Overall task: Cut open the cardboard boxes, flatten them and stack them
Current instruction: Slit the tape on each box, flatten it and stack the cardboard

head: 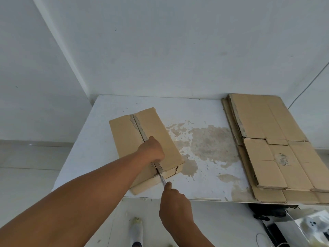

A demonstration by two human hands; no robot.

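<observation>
Head view: my knife (162, 180) is at the near end of the box (124, 139) seam, and my left hand (151, 150) presses on top.

The box lies left of centre on the white table (99, 136), its centre seam running away from me. My left hand rests over that seam toward the near end, fingers curled into a fist that grips nothing. My right hand (175, 209) is just off the table's near edge, wrapped round the knife handle. The blade tip touches the seam at the box's near edge, just below my left hand. The stack (270, 139) of flattened boxes lies at the table's right, well apart from both hands, with a brown stain (210, 145) between.
</observation>
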